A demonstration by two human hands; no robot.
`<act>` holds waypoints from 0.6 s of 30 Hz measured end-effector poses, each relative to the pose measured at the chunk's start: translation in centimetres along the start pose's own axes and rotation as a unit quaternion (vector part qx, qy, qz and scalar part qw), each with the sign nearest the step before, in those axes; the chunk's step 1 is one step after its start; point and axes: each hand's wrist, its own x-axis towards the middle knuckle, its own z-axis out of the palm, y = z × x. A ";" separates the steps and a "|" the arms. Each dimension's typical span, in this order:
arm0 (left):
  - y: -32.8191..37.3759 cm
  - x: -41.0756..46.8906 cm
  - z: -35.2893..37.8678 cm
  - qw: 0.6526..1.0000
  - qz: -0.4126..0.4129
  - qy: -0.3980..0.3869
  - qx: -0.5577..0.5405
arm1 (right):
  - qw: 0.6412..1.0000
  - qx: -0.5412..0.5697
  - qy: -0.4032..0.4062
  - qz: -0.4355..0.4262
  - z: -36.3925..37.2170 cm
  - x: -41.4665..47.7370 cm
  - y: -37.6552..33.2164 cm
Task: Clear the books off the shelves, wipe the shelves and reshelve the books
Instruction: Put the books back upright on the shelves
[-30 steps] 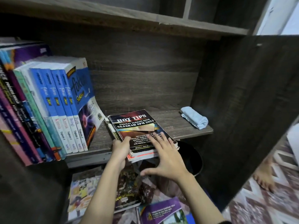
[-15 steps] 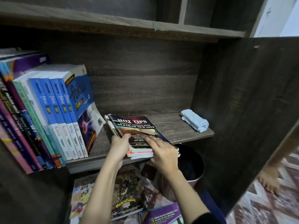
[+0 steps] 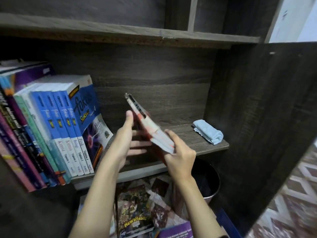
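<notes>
Now a row of books (image 3: 60, 126) stands at the left end of the shelf (image 3: 188, 134) and a blue cloth (image 3: 208, 132) lies at its right end, so the wiping looks done. Above the shelf's middle a small stack of books (image 3: 145, 124) is tipped up; the right hand (image 3: 180, 157) grips its lower end and the left hand (image 3: 125, 143) presses flat on its side. Some loose books (image 3: 135, 213) lie below the shelf, waiting to go back

Blue-white spined books (image 3: 68, 134); light-blue cloth (image 3: 208, 132); dark woodgrain shelf (image 3: 193, 134); red-black-white book (image 3: 151, 127).
</notes>
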 end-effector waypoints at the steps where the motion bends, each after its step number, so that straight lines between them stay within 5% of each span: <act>1: -0.4 -0.3 -0.1 1.000 -0.018 0.007 -0.012 | 0.998 0.024 0.003 0.060 -0.1 0.0 -0.3; 5: -4.3 -0.2 -0.3 0.991 -0.123 0.047 0.012 | 0.962 0.107 0.015 0.252 -0.7 0.7 -1.7; 9: -6.7 -0.4 0.6 0.979 -0.200 -0.003 -0.029 | 0.897 0.202 0.066 0.388 -0.5 1.5 -2.1; 14: -6.7 -1.0 2.9 0.946 -0.194 -0.043 -0.254 | 0.741 0.338 0.166 0.556 0.5 1.5 -1.5; 18: -7.5 -0.2 3.2 0.969 -0.128 -0.006 -0.210 | 0.632 0.389 0.219 0.633 1.2 0.5 -0.9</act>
